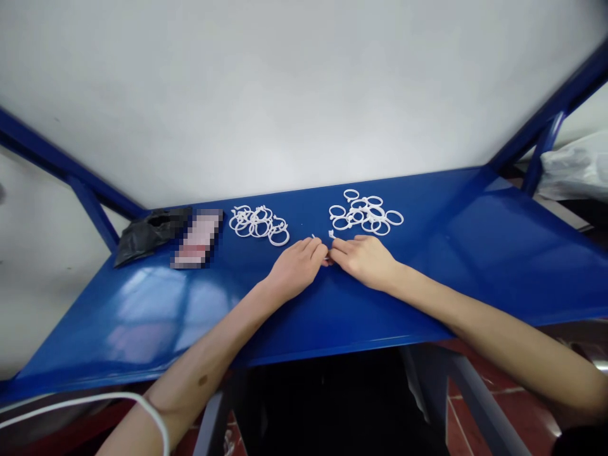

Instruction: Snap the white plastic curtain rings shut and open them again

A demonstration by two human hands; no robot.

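Glossy blue metal, the counter runs along a pale, plain wall. Near its middle, the left hand and right hand meet at the fingertips, both pinching what looks like a thin white plastic piece. Its ends poke out above the fingers; the middle is hidden, so whether it is one piece or two cannot be told.

Something this slender probably handles best gripped close to the point being worked, one hand steadying while the other makes small, straight movements; pulling at an angle could kink it or let it slip. Opening the fingertips slightly would give a clearer sight of the ends.

Beyond the hands lie two loose groups of white plastic rings, a left group and a right group, both overlapping. Farther left are a crumpled black plastic bag and a blurred-out pink-and-white flat item.
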